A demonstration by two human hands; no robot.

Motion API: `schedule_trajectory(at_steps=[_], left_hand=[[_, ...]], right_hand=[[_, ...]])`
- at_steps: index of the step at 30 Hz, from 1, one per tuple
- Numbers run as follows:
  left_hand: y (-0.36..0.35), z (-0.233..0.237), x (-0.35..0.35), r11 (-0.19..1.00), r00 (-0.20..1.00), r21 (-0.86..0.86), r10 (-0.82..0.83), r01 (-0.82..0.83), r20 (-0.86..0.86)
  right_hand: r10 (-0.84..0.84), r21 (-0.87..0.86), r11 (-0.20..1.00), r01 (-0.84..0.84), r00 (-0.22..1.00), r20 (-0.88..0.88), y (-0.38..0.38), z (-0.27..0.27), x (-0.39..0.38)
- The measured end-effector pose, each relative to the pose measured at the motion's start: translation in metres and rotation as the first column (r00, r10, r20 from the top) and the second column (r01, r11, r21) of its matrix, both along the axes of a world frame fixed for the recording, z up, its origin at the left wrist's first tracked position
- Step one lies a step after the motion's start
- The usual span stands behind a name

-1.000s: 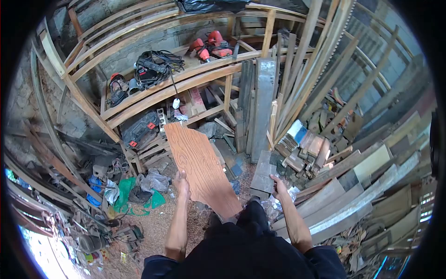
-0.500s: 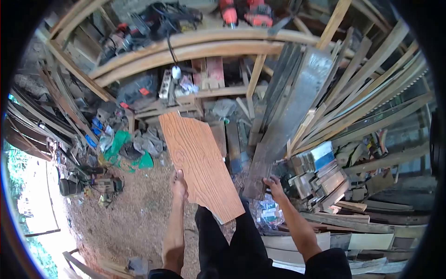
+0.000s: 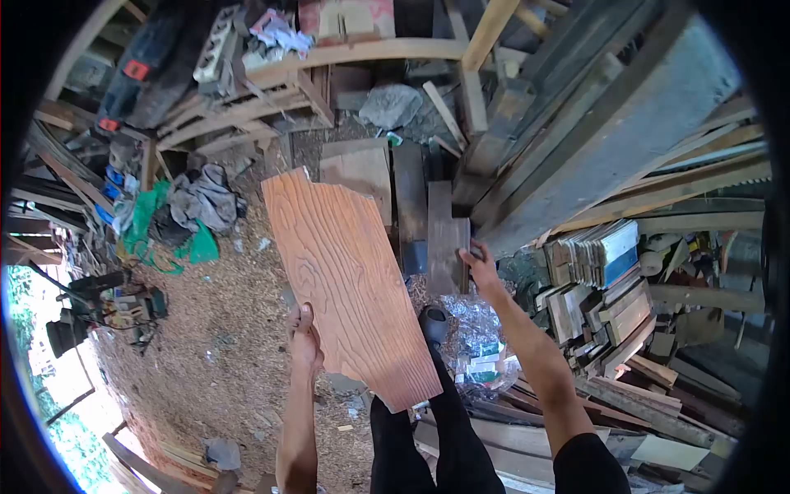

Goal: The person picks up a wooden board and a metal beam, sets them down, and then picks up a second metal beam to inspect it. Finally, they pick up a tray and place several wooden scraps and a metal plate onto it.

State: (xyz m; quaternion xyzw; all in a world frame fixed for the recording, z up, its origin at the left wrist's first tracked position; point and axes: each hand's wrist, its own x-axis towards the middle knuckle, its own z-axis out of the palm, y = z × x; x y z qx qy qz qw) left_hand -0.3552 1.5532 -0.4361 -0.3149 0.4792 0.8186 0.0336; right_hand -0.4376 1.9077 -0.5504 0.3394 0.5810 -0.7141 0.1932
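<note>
A flat orange-brown board [image 3: 346, 288] with wavy wood grain and uneven edges hangs in front of my legs. My left hand [image 3: 304, 336] grips its lower left edge, thumb on the face. My right hand [image 3: 479, 265] is at the right edge of a short dark grey plank [image 3: 446, 247], its fingers partly spread and touching or very near it; whether it grips the plank is unclear. A long, wide grey beam [image 3: 609, 140] slants up to the right just beyond that hand.
Stacked wood pieces [image 3: 605, 255] stand at the right, with long boards around them. Green plastic [image 3: 197, 245] and grey cloth [image 3: 206, 198] lie on the chip-strewn ground [image 3: 222, 329] at the left. A wooden frame [image 3: 370, 51] crosses the top. Clear plastic wrapping [image 3: 477, 337] lies beside my foot.
The view has shifted forward and down, so the bench with red tools has left the frame. My left hand still holds the board. My right hand remains by the dark plank.
</note>
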Motion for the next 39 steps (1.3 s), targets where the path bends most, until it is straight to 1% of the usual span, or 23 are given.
schedule_trajectory(at_steps=[2, 3, 5, 6, 8, 11, 15, 17, 18, 21, 22, 23, 24, 26, 28, 30, 31, 32, 33, 35, 36, 38, 39], left_hand=[[-0.006, -0.029, 0.001, 1.000, 1.000, 0.017, -0.003, 0.003, 0.020], [-0.006, -0.041, 0.003, 1.000, 0.999, 0.022, 0.005, -0.006, 0.033], [-0.007, -0.060, 0.009, 0.998, 0.998, 0.030, 0.050, -0.051, 0.026], [-0.009, -0.067, 0.013, 0.998, 0.997, 0.032, 0.061, -0.062, 0.041], [-0.021, -0.084, 0.020, 0.998, 0.997, 0.033, 0.056, -0.058, 0.058], [-0.029, -0.101, 0.038, 0.990, 0.986, 0.053, 0.124, -0.131, 0.112], [-0.046, -0.117, 0.048, 0.989, 0.979, 0.052, 0.131, -0.141, 0.154], [-0.052, -0.126, 0.049, 0.991, 0.977, -0.019, 0.137, -0.136, 0.163], [-0.052, -0.126, 0.048, 0.989, 0.976, -0.024, 0.146, -0.144, 0.162], [-0.054, -0.130, 0.042, 0.984, 0.969, 0.025, 0.167, -0.175, 0.182], [-0.055, -0.131, 0.039, 0.984, 0.971, 0.038, 0.162, -0.171, 0.177], [-0.056, -0.132, 0.036, 0.985, 0.972, 0.051, 0.155, -0.166, 0.175], [-0.058, -0.132, 0.033, 0.985, 0.972, 0.047, 0.158, -0.168, 0.177], [-0.056, -0.133, 0.021, 0.985, 0.977, 0.094, 0.125, -0.143, 0.174], [-0.053, -0.133, 0.005, 0.987, 0.984, 0.110, 0.096, -0.114, 0.151], [-0.051, -0.134, -0.016, 0.989, 0.990, 0.119, 0.070, -0.085, 0.118], [-0.049, -0.134, -0.027, 0.985, 0.991, 0.162, 0.039, -0.060, 0.129], [-0.048, -0.135, -0.038, 0.979, 0.990, 0.202, 0.006, -0.034, 0.139], [-0.049, -0.141, -0.050, 0.979, 0.992, 0.200, 0.011, -0.036, 0.127], [-0.048, -0.156, -0.070, 0.969, 0.988, 0.219, -0.134, 0.115, 0.074], [-0.046, -0.159, -0.083, 0.970, 0.989, 0.216, -0.129, 0.112, 0.067], [-0.043, -0.164, -0.111, 0.954, 0.958, 0.146, -0.276, 0.262, 0.080], [-0.041, -0.170, -0.125, 0.954, 0.958, 0.144, -0.278, 0.265, 0.078]], right_hand=[[0.040, 0.206, 0.979, -0.008, 0.988, -0.150, -0.009, -0.055, -0.019], [0.048, 0.210, 0.978, -0.019, 0.989, -0.136, -0.013, -0.073, -0.030], [0.010, 0.205, 0.978, 0.044, 0.967, -0.255, -0.024, -0.103, -0.054], [0.021, 0.209, 0.977, 0.031, 0.970, -0.240, -0.029, -0.115, -0.066], [0.063, 0.324, 0.943, 0.073, 0.918, -0.391, -0.046, -0.139, -0.088], [0.036, 0.332, 0.941, 0.060, 0.960, -0.276, -0.054, -0.171, -0.113], [0.107, 0.386, 0.922, 0.012, 0.953, -0.285, -0.064, -0.203, -0.127], [0.198, 0.403, 0.909, -0.108, 0.962, -0.190, -0.065, -0.211, -0.126], [0.242, 0.412, 0.900, -0.139, 0.948, -0.209, -0.066, -0.208, -0.123], [0.316, 0.443, 0.874, -0.198, 0.925, -0.212, -0.061, -0.227, -0.114], [0.346, 0.458, 0.852, -0.255, 0.930, -0.127, -0.057, -0.235, -0.113], [0.348, 0.451, 0.855, -0.257, 0.928, -0.131, -0.057, -0.245, -0.114], [0.418, 0.542, 0.755, -0.369, 0.908, 0.037, -0.051, -0.264, -0.111], [0.454, 0.611, 0.633, -0.476, 0.867, 0.205, -0.048, -0.260, -0.110], [0.597, 0.891, 0.372, -0.262, 0.802, -0.014, -0.071, -0.216, -0.095], [0.549, 0.788, 0.586, -0.186, 0.807, -0.217, -0.100, -0.151, -0.070], [0.548, 0.535, 0.743, -0.402, 0.824, -0.144, -0.108, -0.125, -0.059], [0.387, 0.117, 0.919, -0.377, 0.919, -0.082, -0.122, -0.102, -0.042], [0.261, -0.312, 0.921, -0.232, 0.964, 0.054, -0.136, -0.079, -0.028], [0.230, -0.339, 0.929, -0.148, 0.950, 0.214, -0.158, -0.032, -0.012], [0.234, -0.340, 0.928, -0.155, 0.950, 0.206, -0.158, -0.032, -0.013], [0.124, -0.386, 0.913, -0.134, 0.991, -0.051, -0.161, -0.039, -0.015], [0.121, -0.387, 0.912, -0.133, 0.991, -0.054, -0.160, -0.046, -0.018]])
